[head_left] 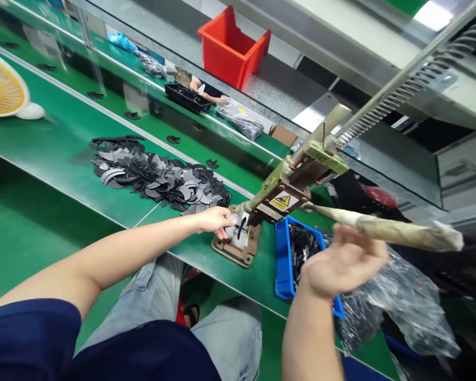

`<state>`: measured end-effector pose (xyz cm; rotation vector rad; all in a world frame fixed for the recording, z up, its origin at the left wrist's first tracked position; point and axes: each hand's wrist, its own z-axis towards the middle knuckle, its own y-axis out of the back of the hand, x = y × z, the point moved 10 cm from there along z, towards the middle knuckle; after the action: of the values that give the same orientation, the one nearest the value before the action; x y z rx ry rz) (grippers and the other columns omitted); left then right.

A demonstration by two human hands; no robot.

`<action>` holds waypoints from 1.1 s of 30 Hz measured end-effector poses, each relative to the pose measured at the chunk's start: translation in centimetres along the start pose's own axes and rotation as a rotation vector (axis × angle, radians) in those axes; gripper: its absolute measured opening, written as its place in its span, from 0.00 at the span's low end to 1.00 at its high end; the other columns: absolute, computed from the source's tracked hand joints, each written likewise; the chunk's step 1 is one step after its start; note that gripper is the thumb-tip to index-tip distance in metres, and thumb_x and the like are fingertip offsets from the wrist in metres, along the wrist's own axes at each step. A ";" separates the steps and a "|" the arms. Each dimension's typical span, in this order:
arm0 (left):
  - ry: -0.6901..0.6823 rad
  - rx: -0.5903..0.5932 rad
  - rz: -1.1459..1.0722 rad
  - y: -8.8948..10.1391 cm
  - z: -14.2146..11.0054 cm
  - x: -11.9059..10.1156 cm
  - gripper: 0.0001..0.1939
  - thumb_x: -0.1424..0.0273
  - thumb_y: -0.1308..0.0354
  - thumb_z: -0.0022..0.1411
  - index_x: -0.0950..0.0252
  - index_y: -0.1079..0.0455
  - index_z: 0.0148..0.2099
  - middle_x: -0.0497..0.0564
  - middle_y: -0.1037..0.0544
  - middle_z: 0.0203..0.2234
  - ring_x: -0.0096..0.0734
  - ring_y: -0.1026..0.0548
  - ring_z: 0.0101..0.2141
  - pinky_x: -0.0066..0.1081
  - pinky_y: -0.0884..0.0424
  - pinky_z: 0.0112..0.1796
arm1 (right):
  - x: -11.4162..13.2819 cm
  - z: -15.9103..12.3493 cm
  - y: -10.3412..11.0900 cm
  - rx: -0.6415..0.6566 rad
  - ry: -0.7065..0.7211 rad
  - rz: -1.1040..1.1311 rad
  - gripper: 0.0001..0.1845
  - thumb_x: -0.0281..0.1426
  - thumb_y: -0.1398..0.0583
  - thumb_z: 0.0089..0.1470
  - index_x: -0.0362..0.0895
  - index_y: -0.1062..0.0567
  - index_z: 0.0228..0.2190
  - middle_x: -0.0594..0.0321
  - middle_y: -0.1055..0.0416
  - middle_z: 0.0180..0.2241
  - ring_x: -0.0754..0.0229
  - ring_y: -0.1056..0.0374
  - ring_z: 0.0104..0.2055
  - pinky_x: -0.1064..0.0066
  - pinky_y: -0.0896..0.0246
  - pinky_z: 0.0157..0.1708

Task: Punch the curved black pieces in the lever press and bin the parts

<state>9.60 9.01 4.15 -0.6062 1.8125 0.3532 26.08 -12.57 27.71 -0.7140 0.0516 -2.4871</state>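
Note:
At the metal fixture [246,244] under a hand-lever press [280,198], my left hand [216,220] has thumb and fingers pinched together. What lies between its fingertips is too small to make out. A black curved strip [241,227] stands in the fixture beside those fingertips. My right hand [345,259] is raised on the right, palm turned up, its fingers at the cloth-wrapped press lever [404,233]. Motion blurs these fingers, so whether they wrap round the lever is unclear. Left of the press lies a heap of black and grey crescent-shaped pieces [158,177].
A blue bin [283,259] of black parts stands right of the press, by clear plastic bags [404,301]. Beyond the heap, a green conveyor belt [150,127] carries spaced black pieces. A red bin [230,50] sits on the shelf; a fan [2,84] is left. Another person's hands [196,84] work across.

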 end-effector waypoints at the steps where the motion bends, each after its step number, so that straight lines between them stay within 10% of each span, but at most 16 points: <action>1: -0.035 0.017 -0.019 -0.2 -1.3 -0.4 0.23 0.52 0.31 0.63 0.63 0.38 0.36 0.50 0.21 0.20 0.37 0.16 0.26 0.26 0.23 0.25 | -1.6 -2.5 -0.3 0.066 -0.077 -0.035 0.17 0.34 0.37 0.63 0.45 0.27 0.52 0.59 0.26 0.48 0.60 0.27 0.50 0.64 0.32 0.52; 6: -0.103 0.085 -0.070 -2.0 -6.5 -1.3 0.28 0.46 0.30 0.57 0.63 0.38 0.36 0.50 0.20 0.22 0.37 0.17 0.25 0.25 0.24 0.23 | -5.4 -16.1 -4.6 0.522 -0.429 -0.016 0.18 0.38 0.31 0.57 0.42 0.23 0.46 0.57 0.22 0.37 0.59 0.24 0.36 0.68 0.26 0.37; 9: -0.100 0.107 -0.053 -3.4 -8.0 -1.3 0.27 0.47 0.31 0.59 0.63 0.36 0.37 0.50 0.20 0.22 0.34 0.18 0.22 0.25 0.24 0.23 | -5.1 -19.8 -6.2 0.597 -0.531 0.032 0.18 0.43 0.32 0.58 0.43 0.24 0.41 0.58 0.22 0.36 0.60 0.25 0.34 0.68 0.26 0.34; 19: -0.028 0.200 -0.160 -6.0 -9.6 -0.8 0.27 0.46 0.29 0.56 0.63 0.35 0.36 0.48 0.21 0.21 0.32 0.20 0.21 0.25 0.26 0.21 | -2.9 -20.5 -5.2 0.484 -0.554 -0.010 0.13 0.40 0.38 0.64 0.45 0.29 0.33 0.64 0.26 0.33 0.63 0.29 0.32 0.72 0.32 0.32; 27: -0.005 0.172 -0.018 -4.8 -8.6 0.4 0.27 0.45 0.31 0.56 0.62 0.34 0.37 0.47 0.23 0.21 0.32 0.21 0.22 0.26 0.28 0.23 | -3.0 -19.7 -4.1 0.697 -0.402 -0.105 0.09 0.37 0.37 0.62 0.46 0.23 0.42 0.58 0.22 0.39 0.58 0.24 0.39 0.65 0.26 0.41; 33: -0.445 -0.173 0.376 -2.1 -10.7 -4.5 0.17 0.52 0.41 0.68 0.61 0.27 0.42 0.50 0.23 0.35 0.31 0.25 0.35 0.30 0.29 0.38 | -1.8 -18.8 -4.0 0.799 -0.266 -0.127 0.07 0.32 0.39 0.63 0.47 0.21 0.43 0.57 0.21 0.40 0.57 0.25 0.41 0.63 0.27 0.44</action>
<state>3.40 2.71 11.96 -0.2683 1.4645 0.8377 15.99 -10.30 11.38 -0.6813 -1.0436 -2.2110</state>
